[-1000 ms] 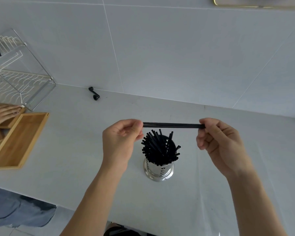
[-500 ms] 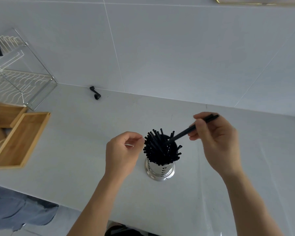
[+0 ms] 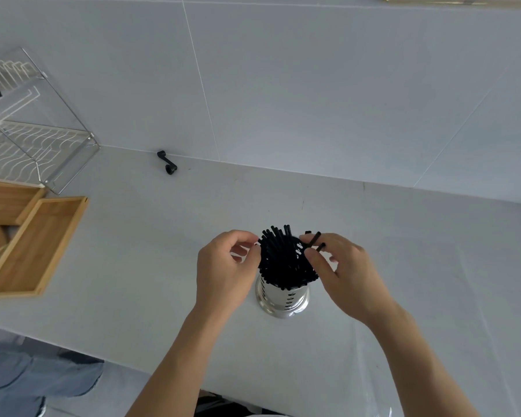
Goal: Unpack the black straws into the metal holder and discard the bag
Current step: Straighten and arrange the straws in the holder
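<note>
A perforated metal holder (image 3: 283, 300) stands upright on the white counter, packed with black straws (image 3: 283, 261) that fan out above its rim. My left hand (image 3: 223, 273) is at the bundle's left side, its fingers curled, with thumb and index tips on the outer straws. On the right side, my right hand (image 3: 348, 273) pinches the tops of one or two straws that stick up from the bundle. The clear plastic bag (image 3: 403, 356) lies flat on the counter to the right, partly under my right forearm.
A wire dish rack (image 3: 33, 139) and wooden trays (image 3: 33, 245) fill the left end of the counter. A small black part (image 3: 167, 162) lies by the tiled wall. The counter's front edge runs close to my body; someone's blue-clad leg (image 3: 27, 383) shows at lower left.
My right hand tipped the straw from level to steep and lowered it into the holder. My left hand let go of its end and moved to the bundle's left side.
</note>
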